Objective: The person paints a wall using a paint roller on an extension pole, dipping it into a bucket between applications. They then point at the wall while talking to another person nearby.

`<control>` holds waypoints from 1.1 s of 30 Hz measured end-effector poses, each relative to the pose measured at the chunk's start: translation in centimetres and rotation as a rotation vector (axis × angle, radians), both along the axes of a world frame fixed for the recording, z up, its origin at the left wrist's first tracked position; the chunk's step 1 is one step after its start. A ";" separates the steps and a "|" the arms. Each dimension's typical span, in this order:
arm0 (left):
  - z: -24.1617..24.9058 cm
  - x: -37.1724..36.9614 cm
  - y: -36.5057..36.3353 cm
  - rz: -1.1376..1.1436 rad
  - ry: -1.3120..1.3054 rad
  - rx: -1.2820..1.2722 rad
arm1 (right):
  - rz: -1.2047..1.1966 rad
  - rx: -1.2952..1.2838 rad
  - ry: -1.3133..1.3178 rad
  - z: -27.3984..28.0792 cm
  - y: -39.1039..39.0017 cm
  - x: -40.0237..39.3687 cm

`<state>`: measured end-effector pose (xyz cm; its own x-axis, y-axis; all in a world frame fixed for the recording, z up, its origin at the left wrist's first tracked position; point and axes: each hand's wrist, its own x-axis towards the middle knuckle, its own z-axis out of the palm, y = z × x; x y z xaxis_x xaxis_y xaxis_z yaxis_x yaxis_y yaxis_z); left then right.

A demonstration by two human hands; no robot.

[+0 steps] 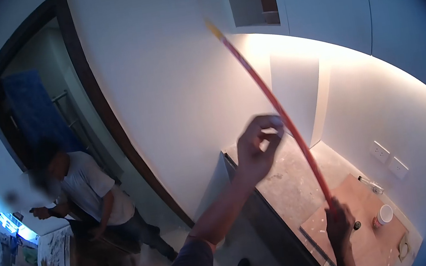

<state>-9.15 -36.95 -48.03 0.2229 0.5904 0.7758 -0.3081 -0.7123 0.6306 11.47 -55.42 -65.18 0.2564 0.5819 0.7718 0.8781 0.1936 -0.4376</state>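
A long, thin red pole (307,153) with a yellow tip slants up in front of me toward the wall; it looks bowed in this wide view. My right hand (340,224) is wrapped round its lower end, above the counter. Beside the middle of the pole is my left hand (260,147), raised, its thumb and fingertips brought together in a pinch. Those fingertips are slightly blurred. Whether they touch the pole or pinch something small cannot be made out.
Below my hands, a brownish board (370,241) lies on the counter (280,175), with a white cup (384,215) and a clear glass-like item (370,185). Wall sockets (389,159) and cabinets (323,1) are at right. Another person (95,189) stands left by the doorway.
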 end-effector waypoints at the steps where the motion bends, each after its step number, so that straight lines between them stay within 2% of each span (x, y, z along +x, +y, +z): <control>1: 1.2 -1.1 -3.2 -0.108 0.098 0.102 | 0.015 0.011 -0.014 2.6 0.7 -0.6; 2: 2.5 -2.2 -6.0 -0.215 0.195 0.204 | 0.038 0.031 -0.008 5.3 1.5 -1.4; 4: 4.7 -3.2 -9.5 -0.464 0.200 0.494 | 0.126 0.120 -0.043 9.4 2.8 -1.9; 5: 5.3 -3.3 -10.7 -0.459 0.148 0.563 | 0.044 0.061 -0.024 11.0 3.3 -2.3; 6: 6.0 -3.3 -11.8 -0.452 0.096 0.633 | 0.022 0.118 -0.027 11.9 4.2 -2.5; 8: 6.8 -3.2 -13.5 -0.431 -0.015 0.774 | 0.044 0.207 -0.042 13.3 5.4 -2.5; 9: 6.9 -3.3 -14.0 -0.420 -0.071 0.848 | 0.042 0.167 -0.008 13.0 5.3 -2.4; 11: 6.0 -1.5 -15.3 -0.304 -0.303 0.881 | 0.039 0.088 0.063 11.7 5.1 -1.4; 15: 6.1 -2.7 -15.3 -0.296 -0.297 0.951 | 0.025 -0.004 0.078 4.8 3.2 0.1; 18: 5.8 -4.0 -15.0 -0.392 -0.182 0.853 | 0.055 -0.073 0.094 -1.6 0.8 0.9; 19: 5.6 -5.9 -14.3 -0.482 -0.043 0.763 | 0.051 -0.072 0.062 -4.3 0.0 0.9; 21: 5.6 -5.8 -14.1 -0.478 -0.058 0.773 | 0.056 -0.132 0.073 -9.0 -2.0 0.9; 22: 5.7 -4.3 -14.6 -0.377 -0.208 0.869 | 0.074 -0.201 0.118 -10.5 -2.9 0.5; 24: 5.9 -3.2 -15.5 -0.270 -0.357 0.921 | 0.122 -0.148 0.140 -10.0 -3.1 -0.9; 28: 5.6 -2.6 -15.3 -0.323 -0.398 0.921 | 0.093 -0.153 0.176 -7.7 -1.1 -0.2; 29: 5.8 -2.5 -13.6 -0.337 -0.414 1.021 | 0.084 -0.162 0.195 -5.8 -0.2 -0.5; 31: 4.8 -2.8 -11.9 -0.385 -0.389 0.952 | 0.100 -0.143 0.296 -1.4 0.8 -1.2; 32: 3.8 -3.7 -11.7 -0.414 -0.339 0.780 | 0.113 -0.159 0.382 0.3 1.4 -1.7; 33: 3.3 -4.1 -10.5 -0.335 -0.244 0.665 | 0.131 -0.171 0.466 1.4 2.3 -2.3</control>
<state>-13.21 -47.47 -44.75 0.0845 -0.0838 0.9929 -0.6486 -0.7610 -0.0090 9.15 -53.09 -63.79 0.4669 0.7404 0.4835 0.5550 0.1803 -0.8121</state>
